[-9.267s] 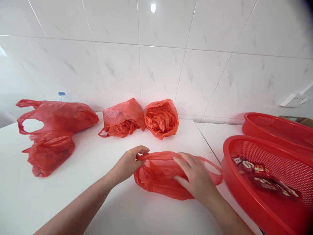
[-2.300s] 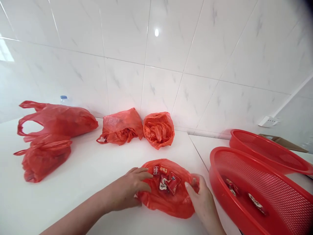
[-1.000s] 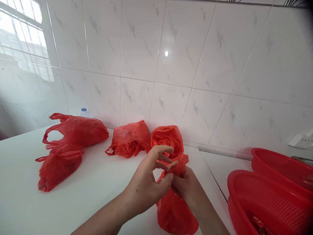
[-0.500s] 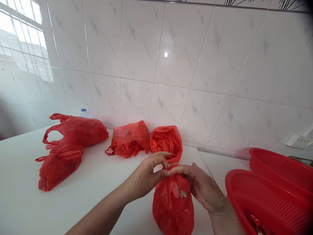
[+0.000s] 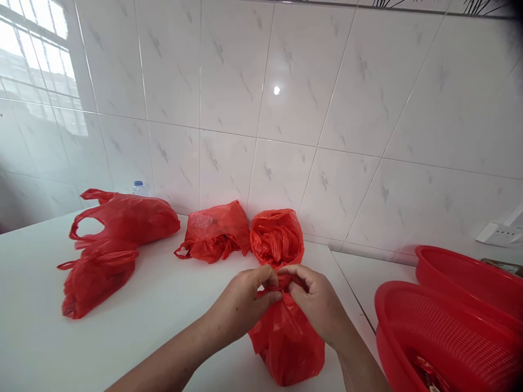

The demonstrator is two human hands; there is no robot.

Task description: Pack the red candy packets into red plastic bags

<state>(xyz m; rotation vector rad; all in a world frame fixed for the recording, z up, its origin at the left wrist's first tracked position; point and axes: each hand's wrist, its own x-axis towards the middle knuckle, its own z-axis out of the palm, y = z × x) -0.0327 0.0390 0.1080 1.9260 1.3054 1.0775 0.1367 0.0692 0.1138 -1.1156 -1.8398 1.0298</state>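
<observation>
White marble-look tiles cover the wall [image 5: 229,81], and a white counter [image 5: 36,326] runs beneath it, with window light showing in the upper left corner.

Far left on the counter lie two red plastic bags: a large one with its handle loop open [image 5: 126,218] and a smaller bulging one [image 5: 96,277] just in front, touching it. The blue cap of a water bottle [image 5: 139,187] peeks out behind the large bag, against the wall. Further along, at the foot of the wall, a crumpled red bag [image 5: 214,231] sits touching an open-mouthed red bag [image 5: 277,237] stuffed with crinkled red plastic.

In front of those, near the counter's near edge, stands the filled red bag [image 5: 286,343], upright on the surface. The left hand [image 5: 243,305] is curled closed, thumb and fingers pinching the gathered top of this bag. The right hand [image 5: 316,302] meets it there, fingers likewise clenched on the bunched handles, so both hands touch over the bag's neck.

On the right, a red mesh basket [image 5: 412,310] holds a few wrapped packets at its bottom, only partly seen. A second red basket [image 5: 469,275] sits just behind it. A white wall socket [image 5: 496,235] is mounted at the far right.
</observation>
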